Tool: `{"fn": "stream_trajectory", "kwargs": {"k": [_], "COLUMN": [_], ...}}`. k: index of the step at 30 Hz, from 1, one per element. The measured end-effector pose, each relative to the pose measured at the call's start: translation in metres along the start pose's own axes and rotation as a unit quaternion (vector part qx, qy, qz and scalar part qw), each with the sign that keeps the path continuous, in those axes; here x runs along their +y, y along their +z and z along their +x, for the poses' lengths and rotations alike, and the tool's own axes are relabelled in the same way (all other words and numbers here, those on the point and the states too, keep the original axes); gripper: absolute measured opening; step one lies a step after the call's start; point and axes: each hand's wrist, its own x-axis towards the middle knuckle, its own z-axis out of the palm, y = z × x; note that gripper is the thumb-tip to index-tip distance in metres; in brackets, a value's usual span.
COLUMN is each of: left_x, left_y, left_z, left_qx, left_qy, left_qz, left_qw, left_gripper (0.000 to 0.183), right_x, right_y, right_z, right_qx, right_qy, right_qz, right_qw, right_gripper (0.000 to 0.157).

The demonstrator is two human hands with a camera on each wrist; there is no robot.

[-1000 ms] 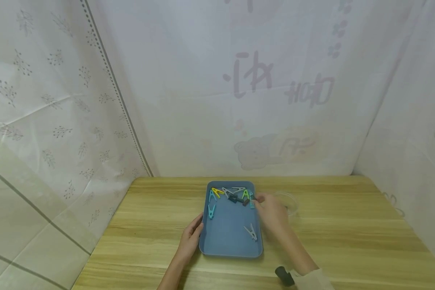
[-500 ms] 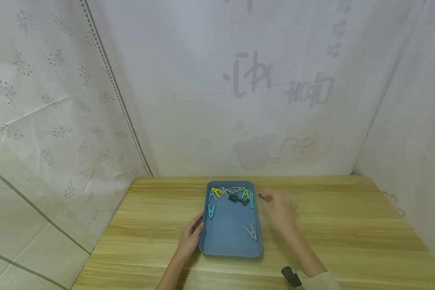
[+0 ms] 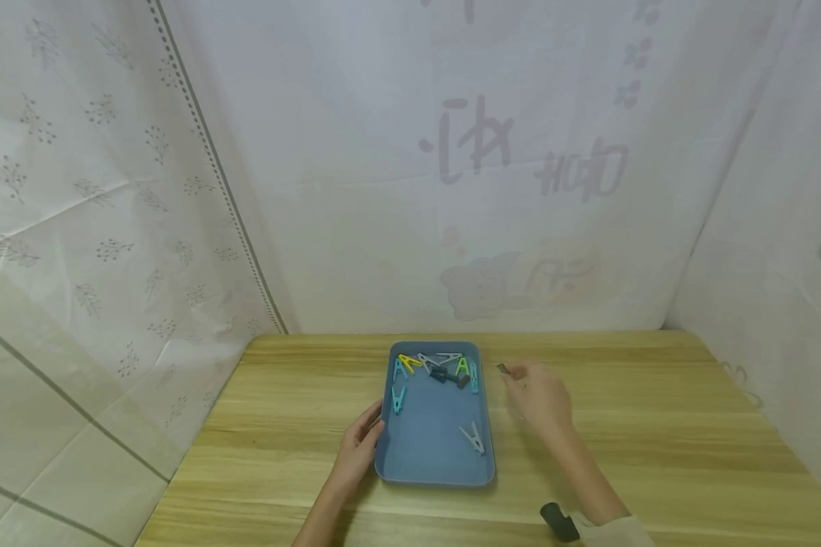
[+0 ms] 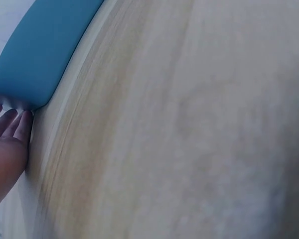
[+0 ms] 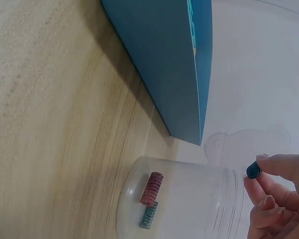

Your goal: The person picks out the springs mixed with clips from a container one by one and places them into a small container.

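Note:
My right hand [image 3: 540, 396] pinches a small dark ribbed cylinder [image 5: 253, 170] between thumb and fingers, right of the blue tray [image 3: 431, 463]. In the right wrist view it is held by the mouth of a clear plastic jar [image 5: 194, 199]. A red ribbed cylinder [image 5: 152, 189] and a green ribbed cylinder [image 5: 148, 215] lie inside the jar. My left hand [image 3: 357, 450] rests against the tray's left side, fingers extended; the left wrist view shows its fingertips at the tray's lower edge. Several dark ribbed pieces [image 3: 445, 374] lie toward the tray's far end.
Clothespins lie in the tray: yellow [image 3: 409, 363], green [image 3: 462, 366], teal [image 3: 398, 400] and grey [image 3: 474, 439] ones among them. The wooden table [image 3: 657, 441] extends on both sides. A pale printed curtain [image 3: 356, 228] hangs behind it. My right hand covers most of the jar in the head view.
My right hand has lifted the dark ribbed cylinder out of the tray's far right corner and moved right, over the jar. The left hand and tray stay in place.

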Motion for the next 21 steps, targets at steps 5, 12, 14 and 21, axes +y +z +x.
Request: {"fn": "stream_trajectory", "kwargs": {"k": [5,12,14,21], "left_x": [0.000,0.003,0.002,0.000], "left_y": [0.000,0.000,0.000,0.000], "left_z": [0.000,-0.001,-0.001,0.000], "left_qx": [-0.003,0.005,0.008,0.012], "left_qy": [-0.007,-0.001,0.002,-0.001], "left_qz": [-0.001,0.001,0.003,-0.008], "left_qw": [1.0000,1.0000,1.0000,0.9999], "left_gripper": [0.049,0.049,0.049,0.048], "right_x": [0.002,0.006,0.007,0.012], "right_y": [-0.004,-0.009,-0.012,-0.019], "right_z": [0.000,0.000,-0.001,-0.003], "right_qx": [-0.006,-0.014,-0.015,-0.013], "right_qy": [0.007,0.018,0.020,0.020], "right_qz": [0.004,0.002,0.006,0.004], "right_qw": [1.000,1.000,1.000,1.000], "right_gripper": [0.025,0.029,0.030,0.030]}}
